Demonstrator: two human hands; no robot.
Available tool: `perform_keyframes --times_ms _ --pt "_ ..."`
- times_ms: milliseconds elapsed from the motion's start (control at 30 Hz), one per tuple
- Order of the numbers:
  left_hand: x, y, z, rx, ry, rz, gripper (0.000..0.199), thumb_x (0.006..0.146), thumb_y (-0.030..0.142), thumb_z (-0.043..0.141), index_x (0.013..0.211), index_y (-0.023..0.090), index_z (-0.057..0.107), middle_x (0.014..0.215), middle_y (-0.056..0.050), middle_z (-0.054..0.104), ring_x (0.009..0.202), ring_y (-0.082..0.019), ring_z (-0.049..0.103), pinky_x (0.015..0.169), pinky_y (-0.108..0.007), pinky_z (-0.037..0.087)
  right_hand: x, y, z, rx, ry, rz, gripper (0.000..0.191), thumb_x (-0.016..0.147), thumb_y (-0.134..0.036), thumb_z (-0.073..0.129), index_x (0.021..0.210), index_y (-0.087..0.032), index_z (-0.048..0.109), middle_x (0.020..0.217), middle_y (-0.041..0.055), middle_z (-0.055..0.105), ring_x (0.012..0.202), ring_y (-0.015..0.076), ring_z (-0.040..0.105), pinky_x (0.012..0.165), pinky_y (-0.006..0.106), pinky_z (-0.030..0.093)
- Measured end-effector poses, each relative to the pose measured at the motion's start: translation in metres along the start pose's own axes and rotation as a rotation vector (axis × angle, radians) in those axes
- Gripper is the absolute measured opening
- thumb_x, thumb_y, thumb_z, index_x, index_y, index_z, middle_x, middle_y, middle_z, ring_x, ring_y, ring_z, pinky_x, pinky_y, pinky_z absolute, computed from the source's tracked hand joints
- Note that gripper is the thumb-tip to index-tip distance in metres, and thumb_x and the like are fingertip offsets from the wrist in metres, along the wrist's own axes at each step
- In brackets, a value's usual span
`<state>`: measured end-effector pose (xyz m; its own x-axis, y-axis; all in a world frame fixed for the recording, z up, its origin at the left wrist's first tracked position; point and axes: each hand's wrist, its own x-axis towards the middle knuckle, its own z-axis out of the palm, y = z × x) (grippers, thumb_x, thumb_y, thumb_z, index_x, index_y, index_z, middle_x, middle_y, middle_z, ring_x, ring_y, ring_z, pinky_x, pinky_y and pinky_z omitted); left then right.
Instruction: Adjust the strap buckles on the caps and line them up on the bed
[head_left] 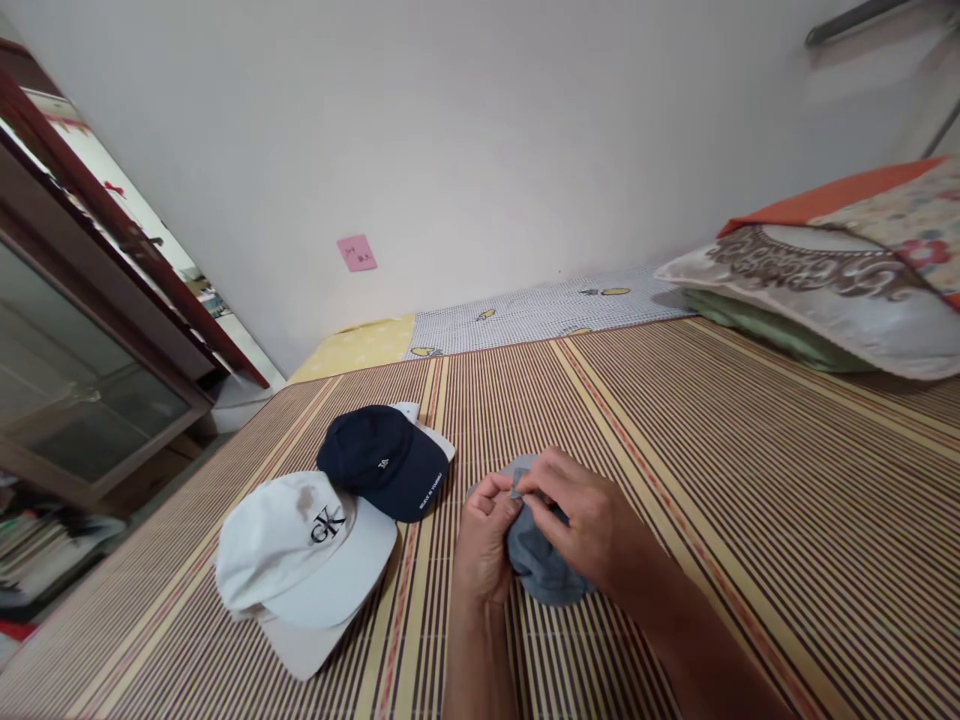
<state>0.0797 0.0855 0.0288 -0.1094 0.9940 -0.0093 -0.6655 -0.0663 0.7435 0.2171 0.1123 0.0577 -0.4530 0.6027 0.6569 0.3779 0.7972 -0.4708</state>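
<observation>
A grey-blue cap (546,565) lies on the striped bamboo mat, partly hidden under my hands. My left hand (486,535) pinches a small strap of the cap from the left side. From the right, my right hand (589,510) has its fingertips closed on the same strap. Left of my hands lies a white cap (274,535) with black letters on its front, and another pale brim shows beneath it. Behind that, a navy cap (375,455) with small white lettering rests over another white cap, whose edge peeks out.
The bamboo mat (637,430) covers the bed up to a patterned sheet (517,308) along the wall. Pillows (825,290) are piled at the far right. A pink note (355,253) is on the wall. A glass-fronted cabinet (75,370) stands at the left.
</observation>
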Motion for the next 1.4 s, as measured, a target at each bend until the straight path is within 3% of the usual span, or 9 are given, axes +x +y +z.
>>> perform_keyframes --times_ms 267,567,633,800,933,1033,1200,1300,1400 --pt "0.003 -0.003 -0.004 -0.024 0.067 0.004 0.042 0.058 0.029 0.100 0.076 0.016 0.064 0.069 0.002 0.071 0.062 -0.008 0.063 0.066 -0.016 0.052 0.000 -0.007 0.005 0.072 -0.025 0.010 0.016 0.093 -0.010 0.051 0.085 -0.018 0.062 0.093 0.0057 0.058 0.086 0.0197 0.061 0.076 0.033 0.048" --pt "0.002 -0.002 0.000 -0.041 0.088 0.009 0.042 0.056 0.031 0.101 0.076 0.015 0.068 0.066 0.002 0.070 0.056 -0.008 0.062 0.058 -0.016 0.049 0.000 -0.017 -0.015 0.304 -0.211 0.118 0.017 0.085 -0.006 0.059 0.080 -0.022 0.063 0.088 -0.0008 0.062 0.077 0.0136 0.058 0.070 0.028 0.043" --pt "0.001 0.000 0.000 -0.050 0.065 0.004 0.039 0.058 0.029 0.100 0.078 0.016 0.070 0.067 0.001 0.072 0.057 -0.008 0.063 0.059 -0.016 0.050 0.000 -0.016 -0.022 0.378 -0.181 0.139 0.016 0.089 -0.011 0.059 0.086 -0.023 0.068 0.090 -0.0008 0.066 0.080 0.0141 0.062 0.073 0.027 0.046" --pt "-0.005 0.006 -0.004 -0.005 -0.091 -0.057 0.029 0.072 0.033 0.092 0.088 0.015 0.076 0.067 -0.005 0.076 0.060 -0.012 0.068 0.061 -0.017 0.052 -0.001 0.004 -0.037 0.361 0.042 0.313 0.020 0.099 -0.030 0.054 0.101 -0.024 0.073 0.095 0.0024 0.074 0.091 0.0185 0.069 0.082 0.031 0.050" --pt "-0.009 0.011 -0.009 0.041 -0.181 -0.040 0.034 0.081 0.045 0.085 0.096 0.015 0.078 0.072 -0.008 0.079 0.064 -0.014 0.070 0.063 -0.019 0.054 -0.006 0.027 -0.037 0.491 -0.213 0.398 0.028 0.099 -0.041 0.054 0.101 -0.023 0.076 0.101 0.0050 0.077 0.100 0.0230 0.070 0.089 0.035 0.051" --pt "-0.010 0.016 -0.015 0.097 -0.245 -0.067 0.034 0.076 0.037 0.090 0.100 0.016 0.078 0.073 -0.006 0.079 0.062 -0.012 0.069 0.060 -0.017 0.052 -0.013 0.042 -0.034 0.587 -0.333 0.434 0.022 0.090 -0.041 0.065 0.090 -0.022 0.076 0.088 0.0033 0.074 0.085 0.0212 0.068 0.077 0.033 0.050" --pt "-0.009 0.020 -0.027 0.217 -0.285 -0.133 0.034 0.075 0.034 0.090 0.101 0.016 0.078 0.069 -0.005 0.076 0.055 -0.010 0.062 0.053 -0.017 0.046 -0.020 0.057 -0.036 0.772 -0.188 0.516 0.025 0.082 -0.044 0.076 0.084 -0.020 0.070 0.074 -0.0004 0.064 0.069 0.0152 0.056 0.062 0.027 0.042" --pt "-0.009 0.020 -0.030 0.309 -0.330 -0.170 0.040 0.077 0.040 0.088 0.106 0.015 0.077 0.081 -0.009 0.077 0.068 -0.015 0.066 0.063 -0.021 0.050 -0.020 0.059 -0.035 0.876 -0.092 0.547 0.030 0.083 -0.048 0.078 0.086 -0.020 0.067 0.076 -0.0013 0.062 0.068 0.0133 0.054 0.062 0.025 0.041" --pt "-0.009 0.020 -0.030 0.440 -0.341 -0.194 0.035 0.073 0.040 0.091 0.095 0.015 0.078 0.086 -0.006 0.073 0.075 -0.014 0.062 0.067 -0.020 0.046 -0.020 0.058 -0.032 0.925 -0.051 0.573 0.033 0.084 -0.050 0.078 0.088 -0.021 0.064 0.077 -0.0017 0.061 0.069 0.0133 0.055 0.062 0.025 0.041"
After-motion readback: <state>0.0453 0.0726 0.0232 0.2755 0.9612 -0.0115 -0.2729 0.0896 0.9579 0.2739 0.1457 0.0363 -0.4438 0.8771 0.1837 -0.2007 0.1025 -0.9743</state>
